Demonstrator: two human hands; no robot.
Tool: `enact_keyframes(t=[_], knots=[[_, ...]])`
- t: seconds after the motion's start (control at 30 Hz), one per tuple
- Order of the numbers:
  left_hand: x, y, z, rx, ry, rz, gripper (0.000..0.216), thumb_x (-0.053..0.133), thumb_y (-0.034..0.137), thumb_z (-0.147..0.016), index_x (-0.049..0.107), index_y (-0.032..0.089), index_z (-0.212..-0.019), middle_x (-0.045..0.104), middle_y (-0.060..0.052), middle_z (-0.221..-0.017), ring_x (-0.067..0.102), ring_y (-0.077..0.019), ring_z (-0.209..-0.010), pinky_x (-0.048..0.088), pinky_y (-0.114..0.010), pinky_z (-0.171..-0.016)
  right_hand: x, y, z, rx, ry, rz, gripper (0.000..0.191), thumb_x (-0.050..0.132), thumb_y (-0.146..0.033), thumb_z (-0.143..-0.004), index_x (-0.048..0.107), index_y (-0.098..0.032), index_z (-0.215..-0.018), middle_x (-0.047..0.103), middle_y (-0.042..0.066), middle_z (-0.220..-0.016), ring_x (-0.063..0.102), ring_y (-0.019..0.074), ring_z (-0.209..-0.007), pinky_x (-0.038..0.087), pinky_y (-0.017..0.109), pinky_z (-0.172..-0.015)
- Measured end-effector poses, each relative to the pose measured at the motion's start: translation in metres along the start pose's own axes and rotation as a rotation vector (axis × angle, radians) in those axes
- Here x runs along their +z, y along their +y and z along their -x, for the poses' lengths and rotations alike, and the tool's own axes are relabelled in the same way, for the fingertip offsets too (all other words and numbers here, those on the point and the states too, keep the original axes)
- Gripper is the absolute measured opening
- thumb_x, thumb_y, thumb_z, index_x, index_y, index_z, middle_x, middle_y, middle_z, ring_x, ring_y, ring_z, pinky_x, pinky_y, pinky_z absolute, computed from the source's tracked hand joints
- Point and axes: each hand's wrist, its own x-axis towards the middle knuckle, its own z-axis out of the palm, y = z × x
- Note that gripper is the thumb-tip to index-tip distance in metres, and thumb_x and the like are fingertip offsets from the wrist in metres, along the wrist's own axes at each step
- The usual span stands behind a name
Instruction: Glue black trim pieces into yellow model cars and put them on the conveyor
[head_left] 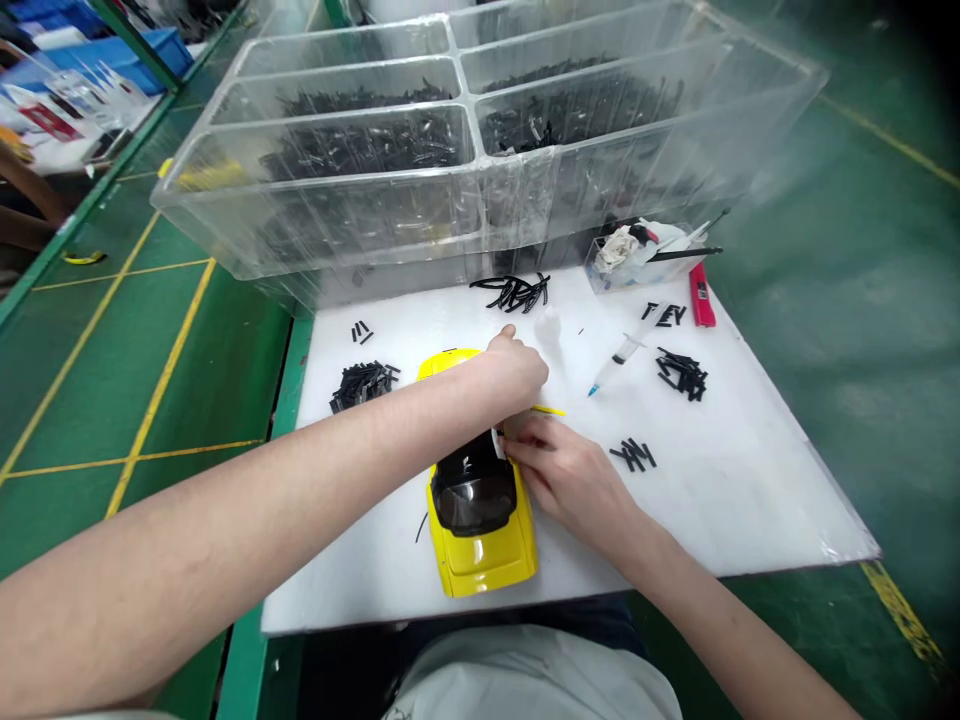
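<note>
A green floor marked with yellow lines [169, 370] is spread all around, and on it a white, flat-topped worktable [750, 510] is seen, backed by a large clear plastic compartment bin [322, 232] in which dark pieces are heaped.

At the near side of the tabletop, a glossy yellow model car with a black roof and dark windows [487, 565] is placed, its near end turned toward the person. Over its far part the left hand [521, 372] is brought, forearm slanted across the car, fingers curled; whether anything is gripped cannot be told, the fingertips being hidden. By the right hand [574, 478] the car's side is met just beside the dark windows, fingers drawn narrowly together (whether anything is pinched there cannot be told either). Between the two hands a thin yellow strip [550, 410] is glimpsed.

To the left, a pile of short black strips [364, 385] is gathered; to the right, a blue-tipped clear syringe [626, 350] is laid, tip angled toward the hands.
</note>
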Motion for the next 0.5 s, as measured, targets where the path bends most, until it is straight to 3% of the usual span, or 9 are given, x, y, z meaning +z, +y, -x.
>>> enact_keyframes(t=[0.07, 0.17, 0.2, 0.23, 0.3, 0.33, 0.4, 0.5], knots=[[-0.009, 0.0, 0.013, -0.009, 0.011, 0.02, 0.03, 0.089, 0.01, -0.045, 0.07, 0.017, -0.066, 0.072, -0.007, -0.073, 0.062, -0.0303, -0.091, 0.034, -0.046, -0.1, -0.007, 0.003, 0.004, 0.128, 0.135, 0.003, 0.027, 0.048, -0.012, -0.093, 0.071, -0.013, -0.105, 0.067, 0.007, -0.089, 0.063, 0.0154, -0.072, 0.055, 0.028, -0.066], [-0.016, -0.019, 0.058, -0.002, 0.113, 0.112, 0.023, 0.08, 0.021, -0.066, 0.072, 0.019, -0.087, 0.075, -0.004, -0.09, 0.064, -0.0235, -0.091, 0.041, -0.038, -0.096, -0.015, 0.01, 0.007, 0.321, 0.269, 0.118, 0.025, 0.051, -0.026, -0.096, 0.07, -0.014, -0.107, 0.062, 0.005, -0.083, 0.055, 0.0125, -0.059, 0.047, 0.028, -0.057], [-0.013, -0.031, 0.079, -0.013, 0.2, 0.17, 0.021, 0.071, 0.027, -0.079, 0.07, 0.022, -0.099, 0.074, -0.002, -0.1, 0.064, -0.0201, -0.094, 0.043, -0.034, -0.094, -0.016, 0.012, 0.008, 0.338, 0.256, 0.138, 0.026, 0.051, -0.03, -0.097, 0.071, -0.014, -0.101, 0.06, 0.005, -0.081, 0.055, 0.0129, -0.059, 0.046, 0.028, -0.057], [-0.008, -0.044, 0.101, -0.063, 0.391, 0.317, 0.02, 0.062, 0.03, -0.086, 0.068, 0.021, -0.103, 0.073, -0.002, -0.105, 0.065, -0.0186, -0.096, 0.045, -0.032, -0.091, -0.016, 0.013, 0.008, 0.328, 0.219, 0.13, 0.029, 0.049, -0.033, -0.098, 0.072, -0.014, -0.093, 0.059, 0.004, -0.079, 0.055, 0.0136, -0.06, 0.045, 0.029, -0.057], [0.012, -0.072, 0.14, -0.286, 0.734, 0.469, 0.019, 0.055, 0.031, -0.09, 0.067, 0.019, -0.1, 0.073, -0.004, -0.105, 0.065, -0.0193, -0.097, 0.048, -0.031, -0.087, -0.014, 0.011, 0.008, 0.265, 0.134, 0.041, 0.037, 0.046, -0.033, -0.099, 0.07, -0.015, -0.08, 0.058, 0.004, -0.076, 0.056, 0.0138, -0.062, 0.044, 0.028, -0.056], [0.025, -0.085, 0.156, -0.414, 0.815, 0.446, 0.019, 0.055, 0.03, -0.09, 0.068, 0.018, -0.095, 0.074, -0.005, -0.101, 0.066, -0.0204, -0.094, 0.049, -0.032, -0.084, -0.012, 0.009, 0.008, 0.233, 0.107, -0.01, 0.038, 0.045, -0.033, -0.1, 0.07, -0.015, -0.078, 0.057, 0.004, -0.075, 0.056, 0.0135, -0.062, 0.044, 0.027, -0.055], [0.05, -0.105, 0.175, -0.513, 0.822, 0.377, 0.021, 0.053, 0.029, -0.09, 0.069, 0.017, -0.091, 0.074, -0.008, -0.095, 0.066, -0.0218, -0.088, 0.049, -0.034, -0.08, -0.008, 0.001, 0.007, 0.194, 0.096, -0.077, 0.036, 0.046, -0.032, -0.099, 0.071, -0.015, -0.079, 0.058, 0.004, -0.074, 0.055, 0.0135, -0.062, 0.045, 0.027, -0.054], [0.075, -0.118, 0.171, -0.458, 0.765, 0.299, 0.022, 0.052, 0.028, -0.092, 0.072, 0.017, -0.091, 0.073, -0.008, -0.096, 0.065, -0.0223, -0.091, 0.047, -0.036, -0.081, -0.001, -0.008, 0.006, 0.181, 0.143, -0.127, 0.03, 0.05, -0.029, -0.097, 0.071, -0.015, -0.08, 0.059, 0.005, -0.074, 0.056, 0.014, -0.063, 0.045, 0.025, -0.051]])
